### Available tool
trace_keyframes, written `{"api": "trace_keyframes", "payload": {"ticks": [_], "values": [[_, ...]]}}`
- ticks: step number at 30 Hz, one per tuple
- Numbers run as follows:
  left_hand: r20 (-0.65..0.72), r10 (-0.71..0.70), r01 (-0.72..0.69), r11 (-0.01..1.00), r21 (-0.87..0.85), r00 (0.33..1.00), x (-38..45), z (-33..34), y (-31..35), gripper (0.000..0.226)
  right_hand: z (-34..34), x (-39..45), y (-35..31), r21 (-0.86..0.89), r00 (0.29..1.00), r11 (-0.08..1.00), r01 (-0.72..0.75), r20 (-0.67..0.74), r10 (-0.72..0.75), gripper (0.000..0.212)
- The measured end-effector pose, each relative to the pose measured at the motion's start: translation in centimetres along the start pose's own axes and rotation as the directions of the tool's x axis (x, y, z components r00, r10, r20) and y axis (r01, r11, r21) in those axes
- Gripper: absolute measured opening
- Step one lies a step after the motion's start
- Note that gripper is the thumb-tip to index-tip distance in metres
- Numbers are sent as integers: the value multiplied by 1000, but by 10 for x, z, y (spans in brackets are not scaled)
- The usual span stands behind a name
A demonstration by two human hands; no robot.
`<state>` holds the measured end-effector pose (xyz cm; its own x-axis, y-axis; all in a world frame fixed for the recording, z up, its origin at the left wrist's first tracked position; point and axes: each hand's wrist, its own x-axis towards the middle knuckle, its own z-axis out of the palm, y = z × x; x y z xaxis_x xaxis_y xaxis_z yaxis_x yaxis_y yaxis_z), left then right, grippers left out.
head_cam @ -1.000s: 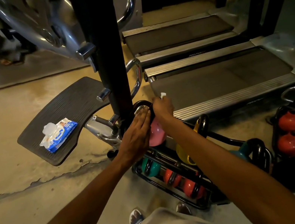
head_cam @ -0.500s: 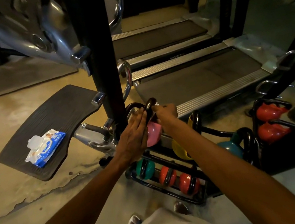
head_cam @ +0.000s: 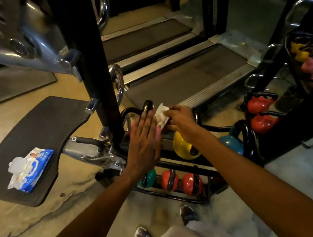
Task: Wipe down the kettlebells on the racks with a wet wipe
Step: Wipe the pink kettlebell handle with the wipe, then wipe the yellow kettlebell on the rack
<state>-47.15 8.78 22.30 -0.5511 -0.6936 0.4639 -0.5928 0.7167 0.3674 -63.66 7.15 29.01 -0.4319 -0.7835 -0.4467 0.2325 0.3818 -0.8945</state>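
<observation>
Your flat, open left hand (head_cam: 144, 139) steadies the pink round kettlebell (head_cam: 157, 137) while your right hand (head_cam: 181, 119) pinches the crumpled white wipe (head_cam: 161, 114) beside it; the yellow, teal and red ones seemingly remain.

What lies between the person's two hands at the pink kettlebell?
In the head view, a crumpled wet wipe, pinched by the right hand, lies beside the flat left hand.

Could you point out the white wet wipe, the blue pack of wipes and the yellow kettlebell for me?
White crumpled wet wipe (head_cam: 161, 115), head view: its crumpled middle, pinched by the right hand (head_cam: 180, 118).
Blue-and-white plastic pack of wipes (head_cam: 30, 169), head view: the pack's top face.
Round yellow kettlebell (head_cam: 181, 147), head view: its rounded body.
</observation>
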Motion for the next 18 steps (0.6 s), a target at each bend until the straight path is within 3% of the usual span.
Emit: {"api": "trace_keyframes", "payload": {"ticks": [5,10,14,18], "values": [[-1,120,-120,990,-76,993,4,16,29,58,-53,-1,-19,-122,956,965,233,-151,-250,21],[92,161,-151,983,-107,983,3,38,51,60,-98,-2,-27,-339,904,879,335,-148,-401,29],[114,225,-214,972,-101,968,8,51,69,66,-118,-3,-36,-514,816,697,500,11,-578,24],[124,177,-167,982,-84,976,11,61,90,67,-138,0,-35,-643,722,450,620,242,-648,27]]}}
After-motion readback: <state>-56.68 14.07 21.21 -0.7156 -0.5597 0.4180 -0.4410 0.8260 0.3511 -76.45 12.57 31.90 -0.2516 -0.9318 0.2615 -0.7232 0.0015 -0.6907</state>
